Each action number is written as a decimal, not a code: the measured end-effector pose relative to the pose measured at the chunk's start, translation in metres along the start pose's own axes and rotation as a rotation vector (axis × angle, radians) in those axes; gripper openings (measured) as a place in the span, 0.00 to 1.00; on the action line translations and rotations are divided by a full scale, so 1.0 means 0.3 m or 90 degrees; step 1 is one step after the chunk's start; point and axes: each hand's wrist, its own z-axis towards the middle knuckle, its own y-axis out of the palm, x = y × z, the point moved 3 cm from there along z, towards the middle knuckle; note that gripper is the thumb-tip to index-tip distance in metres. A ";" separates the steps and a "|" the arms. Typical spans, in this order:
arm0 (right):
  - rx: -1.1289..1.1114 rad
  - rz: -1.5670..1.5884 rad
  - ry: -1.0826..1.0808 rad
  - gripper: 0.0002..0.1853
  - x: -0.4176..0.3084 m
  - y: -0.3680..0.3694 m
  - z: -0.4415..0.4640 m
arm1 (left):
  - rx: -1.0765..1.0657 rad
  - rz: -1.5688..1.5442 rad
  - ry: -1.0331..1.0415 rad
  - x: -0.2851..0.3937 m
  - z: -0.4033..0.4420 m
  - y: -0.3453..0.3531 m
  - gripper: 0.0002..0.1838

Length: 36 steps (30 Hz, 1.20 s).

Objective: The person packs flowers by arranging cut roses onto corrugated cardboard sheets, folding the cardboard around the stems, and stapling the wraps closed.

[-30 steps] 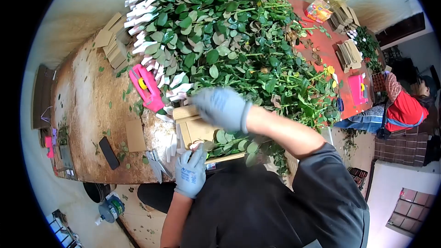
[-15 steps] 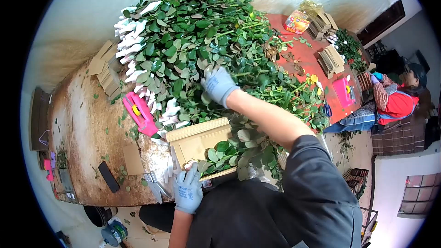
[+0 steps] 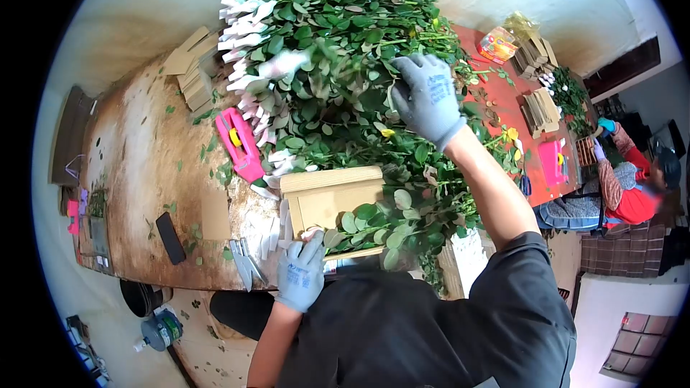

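Note:
My left hand (image 3: 302,273), in a grey glove, is at the near left corner of a corrugated cardboard sheet (image 3: 334,205). Its fingers are closed round a pale rose head (image 3: 312,233), whose leafy stem (image 3: 370,226) lies across the cardboard. My gloved right hand (image 3: 429,97) is above the big heap of roses (image 3: 359,7), fingers curled on a rose stem. That rose's white-wrapped head (image 3: 284,64) is blurred by motion, left of the hand. White-sleeved rose heads (image 3: 244,39) line the heap's left side.
A pink tape dispenser (image 3: 239,145), a phone (image 3: 170,238), pliers-like metal tool (image 3: 246,264) and cardboard stack (image 3: 192,72) lie on the worn table (image 3: 136,172). At the red table (image 3: 532,151) on the right, a person (image 3: 625,187) handles a small bundle.
My right hand has come up and right from among the leaves, and a wrapped rose now moves with it. My left hand keeps its place at the cardboard. The view has shifted slightly.

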 end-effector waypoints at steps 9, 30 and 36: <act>-0.153 -0.102 -0.194 0.24 -0.267 -0.219 -0.156 | 0.004 -0.012 -0.011 -0.009 -0.013 0.016 0.14; -0.425 0.124 -0.140 0.17 -0.477 0.208 -0.394 | 0.009 -0.031 -0.060 -0.018 -0.032 0.063 0.16; -0.470 0.104 -0.181 0.10 -0.510 0.307 -0.488 | -0.027 0.011 -0.024 -0.004 -0.009 0.018 0.16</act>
